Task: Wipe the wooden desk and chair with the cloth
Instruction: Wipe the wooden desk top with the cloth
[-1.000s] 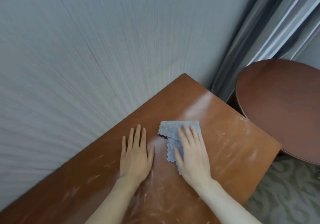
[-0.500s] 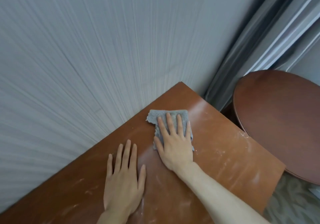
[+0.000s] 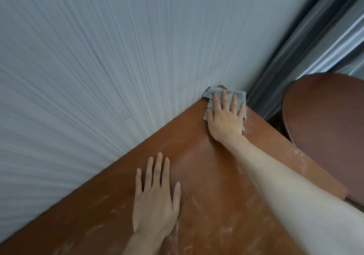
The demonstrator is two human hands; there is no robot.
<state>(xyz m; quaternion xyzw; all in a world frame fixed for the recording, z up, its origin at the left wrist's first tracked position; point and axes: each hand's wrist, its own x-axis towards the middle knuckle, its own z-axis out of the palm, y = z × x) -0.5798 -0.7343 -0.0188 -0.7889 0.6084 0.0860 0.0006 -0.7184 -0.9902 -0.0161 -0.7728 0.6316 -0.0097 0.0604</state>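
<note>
Much white residue is still lying on the counter (image 3: 206,176) around the flat, empty left hand (image 3: 155,201); a grey cloth (image 3: 239,97) is being pressed flat into the far corner under the spread right hand (image 3: 225,120), and the chair is judged untouched.

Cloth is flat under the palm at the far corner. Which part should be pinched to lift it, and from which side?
Pinch the ragged left edge of the cloth, coming from the left beside the thumb of the right hand. That edge is bare and rumpled on the desk; the far edge butts the wall. The left hand is free.
</note>
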